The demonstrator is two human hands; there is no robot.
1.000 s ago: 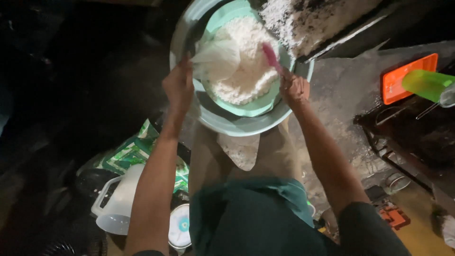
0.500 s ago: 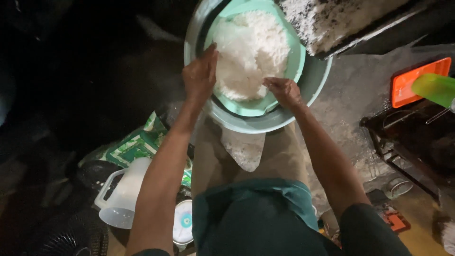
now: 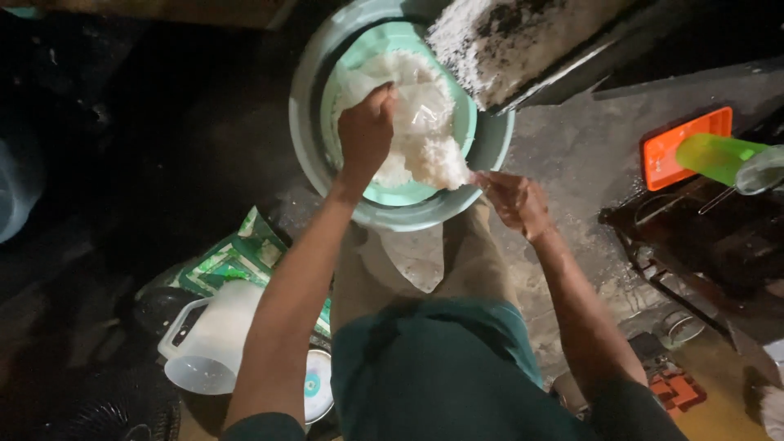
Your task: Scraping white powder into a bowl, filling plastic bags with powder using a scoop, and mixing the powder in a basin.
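White shredded mass (image 3: pixel 425 147) in the pale green bowl (image 3: pixel 465 122), left hand (image 3: pixel 365 135) now clamped on its clear plastic (image 3: pixel 425 114); right hand (image 3: pixel 514 200) has withdrawn to the outer basin's rim (image 3: pixel 392 216), grip pinched shut, seemingly holding nothing.

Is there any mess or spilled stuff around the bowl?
Yes. White powdery bits are scattered over the grey floor right of the big bowl, outside it. The slanted chute above is caked white too. Left hand presses the white mass; right hand pinches its edge.
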